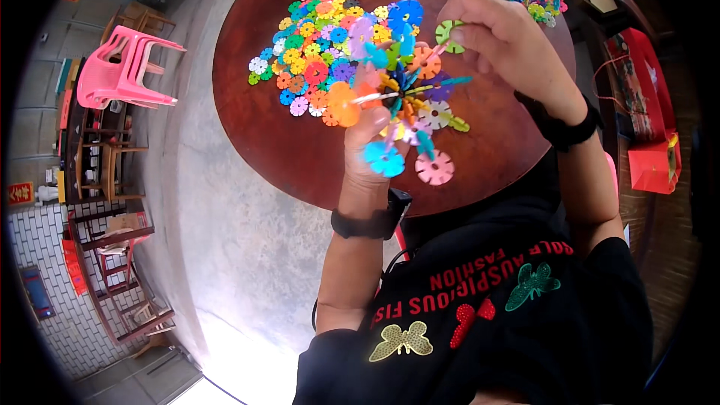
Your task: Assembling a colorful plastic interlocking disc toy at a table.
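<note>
Many-coloured cluster of notched discs [409,97] close up above the round brown table [262,135], gripped in the left hand [363,151], green disc [444,34] pinched in the right hand [495,34] just beside it, loose discs [322,52] heaped farther left, pink chairs [112,79] stacked well left.

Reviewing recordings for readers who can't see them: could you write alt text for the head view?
A person's left hand holds a cluster of joined, multicoloured slotted discs while the right hand pinches a green disc beside it. More loose discs lie on a round brown table; pink plastic chairs stand at left.
</note>
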Demonstrator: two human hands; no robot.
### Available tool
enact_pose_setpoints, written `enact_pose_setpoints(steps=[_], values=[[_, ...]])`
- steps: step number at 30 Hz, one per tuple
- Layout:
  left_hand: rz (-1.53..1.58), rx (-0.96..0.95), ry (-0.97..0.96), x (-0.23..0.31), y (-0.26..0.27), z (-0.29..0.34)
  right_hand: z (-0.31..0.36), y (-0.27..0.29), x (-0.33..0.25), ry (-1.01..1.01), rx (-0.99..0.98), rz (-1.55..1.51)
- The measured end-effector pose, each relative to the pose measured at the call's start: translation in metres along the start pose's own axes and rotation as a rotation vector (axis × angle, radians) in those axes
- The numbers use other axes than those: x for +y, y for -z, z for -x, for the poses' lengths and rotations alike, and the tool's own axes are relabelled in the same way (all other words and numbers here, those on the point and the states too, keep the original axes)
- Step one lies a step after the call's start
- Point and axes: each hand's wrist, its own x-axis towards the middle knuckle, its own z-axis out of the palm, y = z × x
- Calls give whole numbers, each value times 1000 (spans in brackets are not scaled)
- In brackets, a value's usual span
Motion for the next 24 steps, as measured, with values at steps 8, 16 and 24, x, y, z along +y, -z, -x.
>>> enact_pose_setpoints(steps=[8,16,24], values=[[223,-75,100,8,-4,-6,-27,12,-4,-100,-158,63],[272,195,130,-3,-8,-14,-59,-9,12,282,-388,72],[383,-27,-37,37,22,-17,-67,-27,58,167,-126,76]])
